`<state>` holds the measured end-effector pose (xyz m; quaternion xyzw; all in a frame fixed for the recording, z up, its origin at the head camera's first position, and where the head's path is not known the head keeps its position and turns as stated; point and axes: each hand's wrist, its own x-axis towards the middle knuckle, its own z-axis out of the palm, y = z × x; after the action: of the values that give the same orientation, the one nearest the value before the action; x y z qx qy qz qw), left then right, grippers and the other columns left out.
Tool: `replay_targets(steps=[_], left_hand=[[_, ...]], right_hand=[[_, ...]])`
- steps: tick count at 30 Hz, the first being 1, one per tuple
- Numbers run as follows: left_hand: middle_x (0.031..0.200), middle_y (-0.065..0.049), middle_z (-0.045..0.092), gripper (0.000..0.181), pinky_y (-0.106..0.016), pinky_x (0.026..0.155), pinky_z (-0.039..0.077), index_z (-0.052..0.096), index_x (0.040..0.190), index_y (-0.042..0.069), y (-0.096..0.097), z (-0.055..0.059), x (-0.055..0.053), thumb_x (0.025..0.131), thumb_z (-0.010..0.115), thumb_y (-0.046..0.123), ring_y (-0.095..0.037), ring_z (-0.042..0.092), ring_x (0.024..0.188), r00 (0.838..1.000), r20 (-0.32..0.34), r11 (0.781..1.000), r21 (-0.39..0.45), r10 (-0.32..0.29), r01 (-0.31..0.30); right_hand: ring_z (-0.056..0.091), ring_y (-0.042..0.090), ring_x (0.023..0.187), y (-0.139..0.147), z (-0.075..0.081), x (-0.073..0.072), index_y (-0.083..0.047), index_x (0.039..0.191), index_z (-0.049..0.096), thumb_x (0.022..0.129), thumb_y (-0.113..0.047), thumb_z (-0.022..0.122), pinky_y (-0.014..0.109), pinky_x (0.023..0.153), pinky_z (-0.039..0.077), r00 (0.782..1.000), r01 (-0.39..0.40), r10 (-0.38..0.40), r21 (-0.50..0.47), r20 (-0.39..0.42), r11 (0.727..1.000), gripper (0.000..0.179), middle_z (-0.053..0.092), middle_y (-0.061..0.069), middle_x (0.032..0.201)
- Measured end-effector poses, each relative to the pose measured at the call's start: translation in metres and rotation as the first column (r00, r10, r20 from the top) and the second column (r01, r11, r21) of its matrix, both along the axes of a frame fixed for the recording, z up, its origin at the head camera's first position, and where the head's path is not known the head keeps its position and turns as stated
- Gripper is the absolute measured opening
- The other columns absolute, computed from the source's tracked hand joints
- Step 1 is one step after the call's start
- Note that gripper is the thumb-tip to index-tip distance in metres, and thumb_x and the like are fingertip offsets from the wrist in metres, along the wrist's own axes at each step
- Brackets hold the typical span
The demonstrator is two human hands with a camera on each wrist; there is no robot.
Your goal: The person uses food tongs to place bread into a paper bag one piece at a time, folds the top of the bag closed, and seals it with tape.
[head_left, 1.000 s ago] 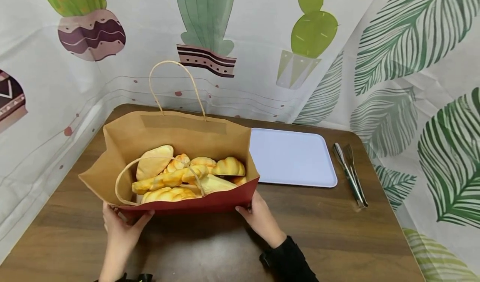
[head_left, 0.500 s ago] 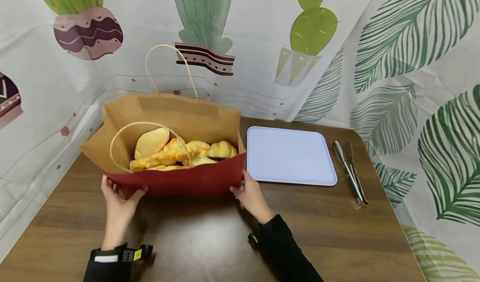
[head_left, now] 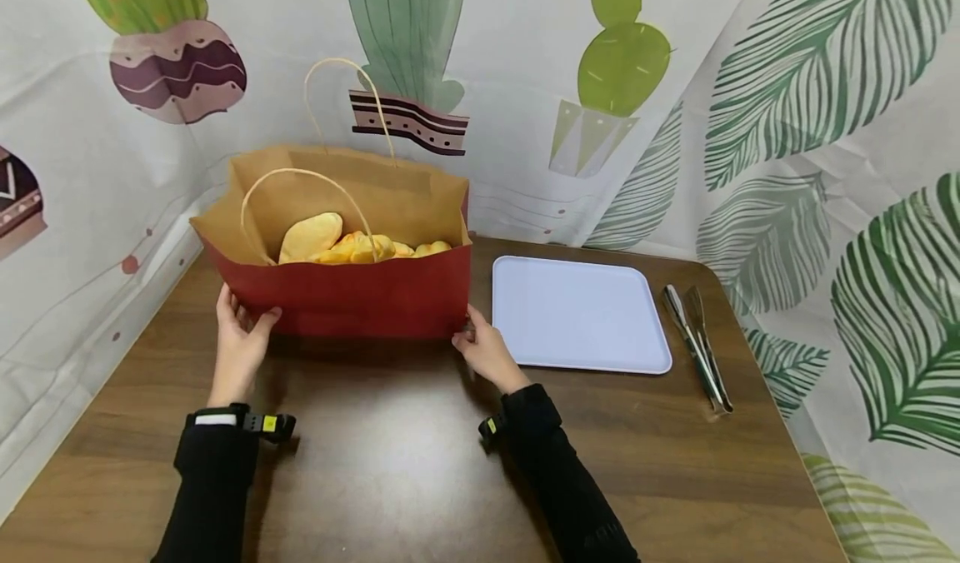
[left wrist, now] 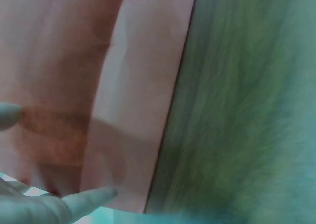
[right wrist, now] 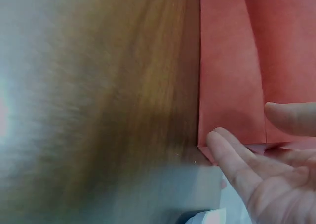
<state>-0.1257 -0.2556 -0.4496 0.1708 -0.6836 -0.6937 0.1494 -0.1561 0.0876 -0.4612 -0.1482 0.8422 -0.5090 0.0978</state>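
Observation:
A red paper bag [head_left: 352,301] with a tan inside and two cord handles stands open-topped at the left rear of the table. Yellow bread pieces [head_left: 311,236] show inside, their lower parts hidden by the front panel. My left hand [head_left: 238,351] grips the bag's lower left corner, thumb on the front and fingers at the side. At the lower right corner, my right hand [head_left: 489,355] holds the bag the same way. Close up, the right wrist view shows fingers [right wrist: 227,152] along the bag's side, while the left wrist view has a fingertip [left wrist: 101,195] against the paper.
To the bag's right lies a white rectangular tray [head_left: 581,313]. Metal tongs [head_left: 697,351] rest beyond it, near the right edge of the wooden table [head_left: 390,463]. A cactus-and-leaf printed cloth [head_left: 510,55] hangs behind the table.
Both hands have moved away from me with the bag, toward the table's rear. More of its red front shows now, and less of the bread. The tray and tongs stay put.

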Motion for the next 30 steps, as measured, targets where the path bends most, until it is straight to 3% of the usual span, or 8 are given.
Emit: replay_targets(steps=[4, 7, 13, 18, 21, 27, 30], left_hand=[[0.176, -0.009, 0.009, 0.086, -0.025, 0.124, 0.017, 0.005, 0.172, 0.018, -0.007, -0.001, -0.022, 0.102, 0.05, -0.005, -0.018, 0.017, 0.157, 1.0, 0.006, 1.0, -0.018, -0.021, 0.021], [0.176, -0.009, 0.009, 0.086, -0.026, 0.123, 0.02, 0.004, 0.172, 0.019, -0.01, -0.001, -0.034, 0.103, 0.05, -0.002, -0.019, 0.019, 0.157, 0.999, 0.016, 0.999, -0.039, -0.035, 0.035], [0.176, -0.01, 0.005, 0.086, -0.031, 0.125, 0.019, -0.003, 0.171, 0.016, -0.013, -0.002, -0.046, 0.104, 0.049, 0.002, -0.022, 0.014, 0.159, 0.996, 0.038, 0.993, -0.082, -0.086, 0.089], [0.177, -0.011, -0.008, 0.09, -0.035, 0.128, 0.01, -0.015, 0.169, 0.013, -0.014, -0.003, -0.046, 0.105, 0.047, 0.003, -0.024, 0.002, 0.161, 0.989, 0.056, 0.984, -0.108, -0.139, 0.145], [0.175, -0.014, -0.013, 0.092, -0.04, 0.128, 0.007, -0.021, 0.167, 0.01, -0.011, -0.002, -0.041, 0.106, 0.048, 0.007, -0.026, -0.003, 0.161, 0.983, 0.07, 0.969, -0.174, -0.168, 0.178], [0.173, -0.026, -0.012, 0.095, -0.051, 0.128, 0.004, -0.017, 0.166, 0.002, -0.001, 0.003, -0.027, 0.105, 0.055, 0.017, -0.038, -0.006, 0.16, 0.98, 0.083, 0.891, -0.407, -0.183, 0.201], [0.171, -0.031, -0.012, 0.096, -0.055, 0.128, 0.003, -0.015, 0.165, -0.003, 0.007, 0.004, -0.02, 0.105, 0.058, 0.017, -0.043, -0.007, 0.159, 0.975, 0.065, 0.858, -0.465, -0.215, 0.22]], right_hand=[[0.067, 0.043, 0.119, -0.005, -0.001, -0.016, 0.016, 0.16, 0.025, 0.102, 0.004, 0.056, 0.047, 0.1, 0.054, 1.0, -0.014, 0.013, 0.021, 0.028, 1.0, 0.067, 0.066, 0.034, 0.129], [0.064, 0.042, 0.124, -0.007, -0.002, -0.026, 0.013, 0.162, 0.022, 0.102, 0.004, 0.056, 0.043, 0.096, 0.055, 0.998, -0.023, 0.022, 0.028, 0.053, 0.999, 0.07, 0.059, 0.035, 0.14], [0.063, 0.042, 0.127, -0.007, -0.004, -0.037, 0.011, 0.163, 0.022, 0.101, 0.004, 0.058, 0.042, 0.099, 0.055, 0.998, -0.025, 0.023, 0.038, 0.06, 0.999, 0.072, 0.055, 0.034, 0.144], [0.06, 0.042, 0.131, 0.0, -0.001, -0.033, 0.011, 0.163, 0.024, 0.102, 0.002, 0.059, 0.047, 0.107, 0.051, 0.997, -0.026, 0.023, 0.047, 0.072, 0.999, 0.07, 0.053, 0.034, 0.147], [0.058, 0.043, 0.133, 0.008, 0.001, -0.028, 0.012, 0.161, 0.028, 0.103, 0.0, 0.059, 0.051, 0.11, 0.048, 0.999, -0.031, 0.028, 0.065, 0.046, 0.997, 0.067, 0.053, 0.033, 0.147], [0.044, 0.046, 0.145, 0.024, 0.006, -0.015, 0.012, 0.16, 0.032, 0.105, -0.008, 0.059, 0.055, 0.119, 0.036, 0.997, -0.045, 0.052, 0.13, -0.055, 0.99, 0.064, 0.042, 0.032, 0.158], [0.032, 0.046, 0.152, 0.034, 0.009, -0.006, 0.012, 0.16, 0.031, 0.107, -0.013, 0.06, 0.056, 0.123, 0.028, 0.992, -0.06, 0.078, 0.175, -0.103, 0.983, 0.065, 0.035, 0.033, 0.163]])
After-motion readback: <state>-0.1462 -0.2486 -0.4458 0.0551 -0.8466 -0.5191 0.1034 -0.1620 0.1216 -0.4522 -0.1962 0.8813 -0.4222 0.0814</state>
